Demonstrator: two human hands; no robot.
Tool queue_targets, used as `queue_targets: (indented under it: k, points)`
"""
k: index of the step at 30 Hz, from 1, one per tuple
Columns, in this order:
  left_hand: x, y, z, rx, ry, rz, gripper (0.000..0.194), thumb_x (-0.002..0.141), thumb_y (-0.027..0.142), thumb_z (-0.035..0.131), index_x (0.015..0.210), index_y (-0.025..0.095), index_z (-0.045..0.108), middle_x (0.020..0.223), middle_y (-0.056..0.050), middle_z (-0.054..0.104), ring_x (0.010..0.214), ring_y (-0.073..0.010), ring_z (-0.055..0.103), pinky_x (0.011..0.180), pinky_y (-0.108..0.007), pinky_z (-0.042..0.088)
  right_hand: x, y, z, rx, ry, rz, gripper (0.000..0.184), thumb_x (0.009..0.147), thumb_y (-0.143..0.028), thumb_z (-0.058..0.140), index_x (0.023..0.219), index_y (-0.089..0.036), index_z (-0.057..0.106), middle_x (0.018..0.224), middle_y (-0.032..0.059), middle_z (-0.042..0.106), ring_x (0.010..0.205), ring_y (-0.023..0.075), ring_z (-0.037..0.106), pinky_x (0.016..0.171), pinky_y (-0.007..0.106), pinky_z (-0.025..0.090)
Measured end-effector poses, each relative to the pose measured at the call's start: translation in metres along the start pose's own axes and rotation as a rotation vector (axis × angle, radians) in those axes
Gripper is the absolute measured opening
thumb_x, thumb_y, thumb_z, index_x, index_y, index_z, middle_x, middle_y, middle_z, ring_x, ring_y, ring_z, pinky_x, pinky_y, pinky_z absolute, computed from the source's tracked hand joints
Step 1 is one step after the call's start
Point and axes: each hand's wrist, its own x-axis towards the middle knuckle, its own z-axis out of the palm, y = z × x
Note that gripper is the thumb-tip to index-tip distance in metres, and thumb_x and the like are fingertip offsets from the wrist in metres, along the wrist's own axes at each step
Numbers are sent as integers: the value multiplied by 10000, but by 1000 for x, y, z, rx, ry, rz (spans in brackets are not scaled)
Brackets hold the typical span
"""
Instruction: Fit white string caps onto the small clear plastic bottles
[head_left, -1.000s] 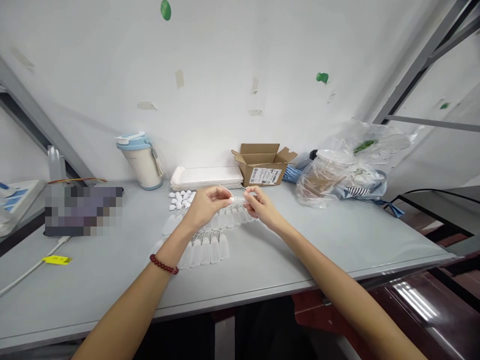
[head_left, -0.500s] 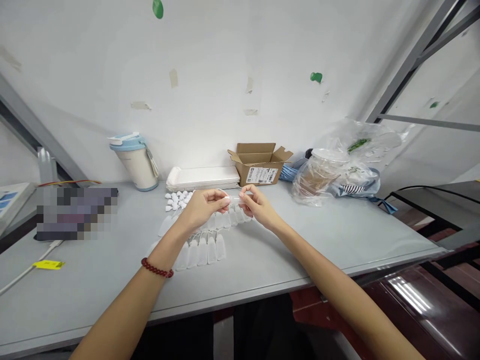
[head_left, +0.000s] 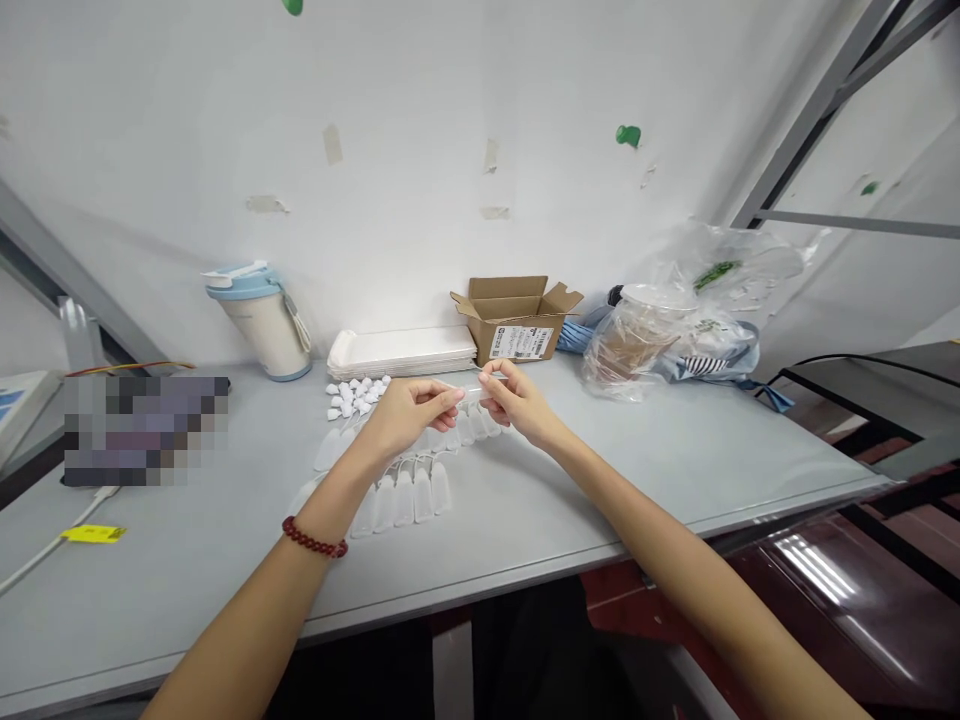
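Above the middle of the table, my left hand and my right hand face each other, fingertips close together, both pinched closed. Between them is a small translucent white sleeve, mostly covered by my fingers. My right thumb and forefinger grip one end, and my left fingertips pinch the other end. Beneath and in front of my hands lie rows of similar translucent sleeves with thin white cords. Small white pieces like caps form a loose pile just left of my left hand.
Behind my hands lie a stack of flat white boxes and an open cardboard box. A blue-lidded tumbler stands back left. Plastic bags with a cup sit at right. A cable runs along the left.
The view has shifted slightly. My fingertips have drifted a little apart and my right hand has risen slightly, so more of the translucent sleeve shows between them.
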Motion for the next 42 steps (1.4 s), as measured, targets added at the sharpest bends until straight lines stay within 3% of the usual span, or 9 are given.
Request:
queue_targets:
  k: [5, 10, 17, 20, 25, 29, 33, 38, 42]
  points:
    - [-1, 0, -2, 50, -6, 104, 234, 688, 366, 714, 771, 148, 688, 683, -15, 642, 673, -143, 588, 642, -271, 505, -2, -4, 2, 6, 13, 35, 407, 757, -573, 599, 811, -240, 371, 475, -131, 252, 398, 37, 206, 377, 155, 152]
    - [-2, 1, -1, 52, 27, 122, 212, 684, 350, 716, 776, 160, 690, 716, -7, 644, 666, -131, 572, 651, -266, 502, -3, -7, 1, 2, 35, 46, 405, 744, -556, 632, 812, -238, 389, 454, -131, 285, 385, 34, 220, 370, 153, 163]
    - [-1, 0, 3, -11, -42, -55, 422, 769, 535, 610, 721, 122, 680, 731, -73, 672, 624, -149, 605, 614, -298, 518, -2, -8, 0, 23, 53, 35, 416, 730, -562, 644, 809, -234, 401, 431, -134, 302, 375, 35, 235, 360, 151, 178]
    - [-1, 0, 4, -44, -45, -60, 435, 770, 541, 614, 704, 114, 673, 703, -66, 663, 572, -133, 592, 602, -296, 511, -3, -6, -1, 19, 37, 6, 382, 763, -544, 620, 810, -232, 404, 418, -134, 307, 368, 43, 255, 358, 156, 181]
    - [1, -2, 2, -134, -20, -61, 405, 764, 514, 637, 710, 114, 681, 621, -40, 625, 557, -122, 571, 582, -274, 489, -4, -4, -4, -14, -29, -88, 339, 769, -465, 648, 899, -203, 476, 498, -89, 509, 385, 58, 401, 406, 198, 304]
    - [2, -4, 1, -153, -24, -21, 363, 736, 485, 676, 702, 124, 698, 665, -56, 655, 597, -133, 581, 611, -284, 497, -4, -3, -4, -10, 7, -101, 350, 745, -477, 659, 878, -179, 531, 547, -50, 577, 408, 72, 449, 425, 222, 350]
    - [1, -4, 1, -31, -3, 56, 342, 742, 472, 658, 676, 139, 699, 680, -64, 678, 631, -157, 599, 648, -302, 505, -2, 0, -4, 3, 53, -113, 325, 754, -479, 646, 833, -179, 549, 503, -53, 564, 410, 81, 458, 429, 225, 376]
    - [0, -6, 3, 301, -11, 236, 339, 816, 427, 540, 629, 168, 653, 635, -31, 651, 620, -165, 592, 619, -278, 455, -2, 3, -3, 5, 98, -71, 337, 746, -488, 648, 717, -179, 519, 431, -67, 502, 371, 76, 422, 399, 213, 336]
    - [1, -7, 6, 447, 49, 344, 316, 800, 392, 540, 575, 182, 612, 622, -24, 626, 628, -167, 569, 619, -276, 428, -1, 4, -2, -28, 130, -40, 396, 715, -517, 669, 620, -179, 485, 399, -66, 469, 356, 70, 406, 403, 214, 324]
